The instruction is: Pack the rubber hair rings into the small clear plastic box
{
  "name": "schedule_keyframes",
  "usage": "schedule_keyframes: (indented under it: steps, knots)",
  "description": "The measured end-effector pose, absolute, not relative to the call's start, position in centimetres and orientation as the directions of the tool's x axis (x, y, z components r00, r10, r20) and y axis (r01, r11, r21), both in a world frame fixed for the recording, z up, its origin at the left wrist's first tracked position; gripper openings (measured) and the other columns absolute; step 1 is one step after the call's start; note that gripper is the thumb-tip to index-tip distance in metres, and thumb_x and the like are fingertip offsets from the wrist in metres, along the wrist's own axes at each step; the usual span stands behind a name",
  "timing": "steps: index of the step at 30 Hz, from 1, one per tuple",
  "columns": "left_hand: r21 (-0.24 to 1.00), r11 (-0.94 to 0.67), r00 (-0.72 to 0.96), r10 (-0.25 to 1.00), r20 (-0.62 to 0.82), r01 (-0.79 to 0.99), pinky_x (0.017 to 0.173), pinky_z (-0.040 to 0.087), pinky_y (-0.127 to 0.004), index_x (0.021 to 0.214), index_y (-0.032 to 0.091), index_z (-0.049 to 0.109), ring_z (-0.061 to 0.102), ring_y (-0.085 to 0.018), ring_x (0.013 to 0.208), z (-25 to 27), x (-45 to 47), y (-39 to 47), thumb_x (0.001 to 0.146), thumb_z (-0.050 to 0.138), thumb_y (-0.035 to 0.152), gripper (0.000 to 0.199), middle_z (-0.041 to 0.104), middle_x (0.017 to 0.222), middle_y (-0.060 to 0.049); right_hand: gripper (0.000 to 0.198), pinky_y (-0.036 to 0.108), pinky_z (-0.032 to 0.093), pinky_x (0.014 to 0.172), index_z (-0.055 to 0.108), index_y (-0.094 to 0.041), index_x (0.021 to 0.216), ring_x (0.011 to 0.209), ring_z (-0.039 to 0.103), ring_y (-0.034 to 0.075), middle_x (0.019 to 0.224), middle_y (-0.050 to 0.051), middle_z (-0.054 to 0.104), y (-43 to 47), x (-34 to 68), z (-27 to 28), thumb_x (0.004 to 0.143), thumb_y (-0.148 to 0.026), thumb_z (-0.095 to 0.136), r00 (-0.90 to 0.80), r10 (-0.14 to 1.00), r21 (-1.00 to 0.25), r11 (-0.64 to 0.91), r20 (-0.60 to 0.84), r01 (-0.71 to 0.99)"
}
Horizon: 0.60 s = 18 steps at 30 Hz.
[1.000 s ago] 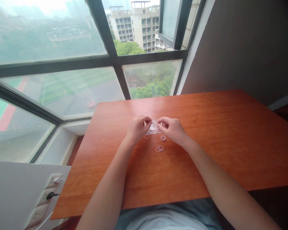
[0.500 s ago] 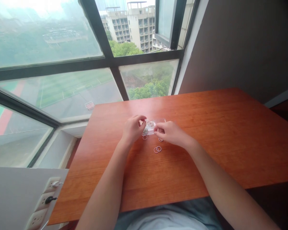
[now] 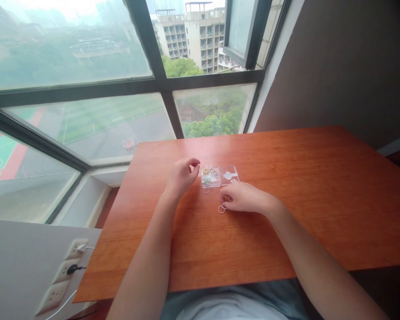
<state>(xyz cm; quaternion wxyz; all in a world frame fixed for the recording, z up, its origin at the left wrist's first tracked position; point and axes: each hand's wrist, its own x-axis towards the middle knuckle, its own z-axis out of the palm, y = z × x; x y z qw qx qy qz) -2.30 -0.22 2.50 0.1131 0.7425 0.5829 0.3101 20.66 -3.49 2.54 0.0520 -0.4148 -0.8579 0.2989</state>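
A small clear box (image 3: pixel 214 183) sits on the table with its transparent lid (image 3: pixel 229 175) folded out to the right. Its compartments hold several thin ring-shaped bands, yellowish, pinkish and pale green. My left hand (image 3: pixel 183 176) hovers just left of the box, thumb and forefinger curled with a small gap between them and nothing visible inside. In front of the lid, my right hand (image 3: pixel 242 196) reaches down and pinches at the pink bands on the table. One pink band (image 3: pixel 222 210) shows below its fingertips; the fingers partly hide what they grip. Another pink band (image 3: pixel 206 191) lies before the box.
The brown wooden table (image 3: pixel 306 178) extends far to the right. Beyond its back edge stand dark-framed windows (image 3: pixel 216 80). At lower left, a wall carries sockets (image 3: pixel 65 271) with plugs and a white cable.
My right hand has moved from the box toward me, down to the pink bands. My left hand has drawn slightly left, away from the box. The view has shifted a little.
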Motion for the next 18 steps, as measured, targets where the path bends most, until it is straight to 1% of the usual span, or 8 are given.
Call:
schedule_keyframes:
  steps: [5,7,11,18]
  knots:
    - [0.514,-0.303,0.156,0.938,0.31,0.803,0.062,0.043,-0.024,0.091,0.021,0.068,0.058,-0.012,0.065,2.5,-2.2,-0.2,0.083,0.056,0.025,0.015,0.071,0.083,-0.001,0.009,0.025,0.027,0.052,0.067,-0.024,0.068,0.059,0.052,0.013,0.068,0.0,0.066,-3.2,20.4,2.2,0.072,-0.017,0.063,-0.594,0.799,-0.468,0.494,-0.086,0.733]
    - [0.509,-0.304,0.164,0.939,0.301,0.806,0.062,0.044,-0.024,0.091,0.02,0.069,0.058,-0.012,0.065,2.5,-2.1,-0.2,0.083,0.056,0.025,0.015,0.072,0.084,-0.002,0.007,0.025,0.027,0.053,0.068,-0.024,0.071,0.061,0.053,0.013,0.069,0.0,0.066,-3.0,20.3,2.1,0.074,-0.019,0.063,-0.577,0.815,-0.459,0.492,-0.055,0.739]
    - [0.504,-0.297,0.174,0.945,0.277,0.811,0.06,0.043,-0.024,0.088,0.021,0.07,0.059,-0.013,0.066,2.7,-1.9,-0.3,0.081,0.057,0.024,0.015,0.072,0.084,-0.002,0.007,0.024,0.029,0.056,0.068,-0.023,0.078,0.061,0.054,0.012,0.069,-0.001,0.066,-2.5,20.1,2.2,0.078,-0.023,0.061,-0.52,0.853,-0.509,0.464,0.036,0.725]
    - [0.493,-0.298,0.204,0.95,0.236,0.817,0.059,0.042,-0.023,0.084,0.02,0.07,0.059,-0.014,0.066,3.2,-2.2,-0.7,0.08,0.056,0.025,0.016,0.072,0.081,-0.003,0.009,0.023,0.031,0.056,0.067,-0.022,0.082,0.057,0.052,0.012,0.06,-0.003,0.06,-1.6,19.8,1.8,0.079,-0.024,0.059,-0.292,0.938,-0.619,0.343,0.186,0.707]
